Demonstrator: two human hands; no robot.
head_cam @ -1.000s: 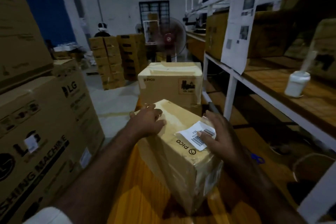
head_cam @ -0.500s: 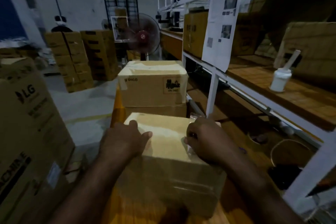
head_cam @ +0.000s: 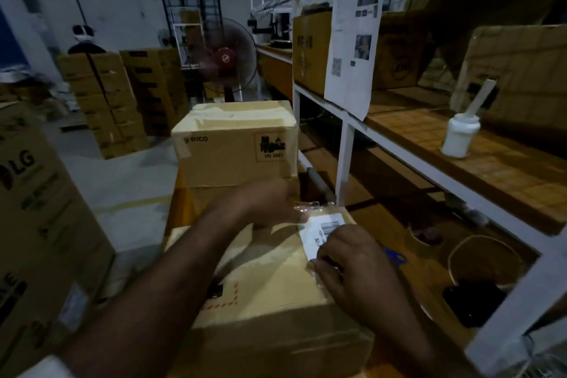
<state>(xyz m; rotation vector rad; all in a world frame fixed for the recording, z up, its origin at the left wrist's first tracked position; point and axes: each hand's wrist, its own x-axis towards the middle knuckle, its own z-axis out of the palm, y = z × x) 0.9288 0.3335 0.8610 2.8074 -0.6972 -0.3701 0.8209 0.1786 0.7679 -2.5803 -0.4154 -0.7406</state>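
A taped brown cardboard box (head_cam: 270, 279) lies in front of me on an orange surface. A white barcode label (head_cam: 322, 228) in a clear plastic sleeve sits on the box's top at its far right corner. My left hand (head_cam: 267, 202) reaches across the far edge of the box, its fingertips touching the label's left corner. My right hand (head_cam: 352, 258) covers the label's near edge, with bent fingers and thumb pinching it. A red dashed marking shows on the box's top near my left forearm.
A second PICO box (head_cam: 233, 150) stands just behind. A white shelf rack (head_cam: 343, 156) on the right carries a white bottle (head_cam: 460, 135), boxes and a hanging paper sheet (head_cam: 352, 40). LG cartons (head_cam: 40, 224) line the left. A fan (head_cam: 228, 55), stacked boxes (head_cam: 104, 101) and a person (head_cam: 81, 40) stand behind.
The box went from tilted to lying flat. My left hand slid from the box's left side over to the label. My right hand shifted to the label's near edge.
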